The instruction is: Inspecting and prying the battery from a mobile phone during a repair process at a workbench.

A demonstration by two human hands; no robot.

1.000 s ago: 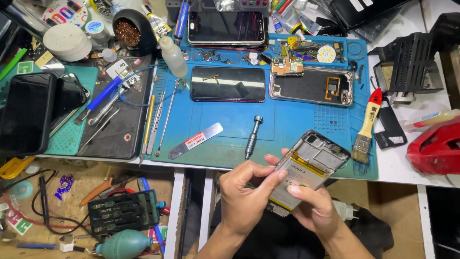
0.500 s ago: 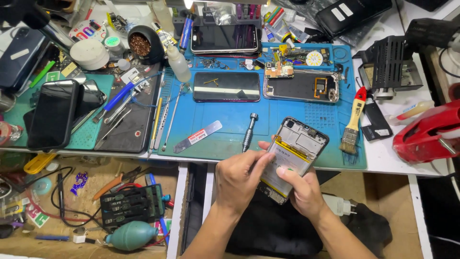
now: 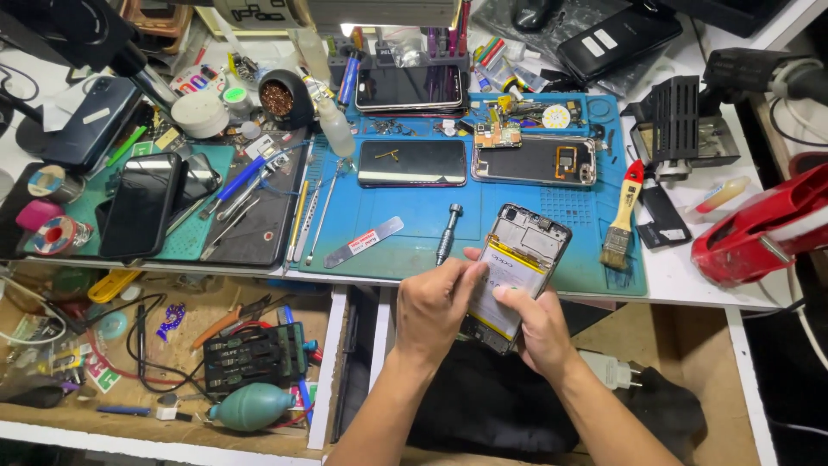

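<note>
Opened phone (image 3: 517, 272) with its back off sits in both my hands at the near edge of the blue mat (image 3: 414, 216) on the counter. Left hand (image 3: 435, 311) and right hand (image 3: 539, 332) fingers are both clenched on it (battery facing up). Looks like I'm mid-teardown, so next probably calls for working at the battery carefully

1. White workbench (image 3: 690, 267), crowded, spanning the view from left to right.
2. Blue work mat (image 3: 414, 220) over its middle, a smaller green mat (image 3: 185, 246) to the left.
3. Open wooden drawer (image 3: 52, 388) below at left, full of clutter.
4. Bright, even light from above.
</note>
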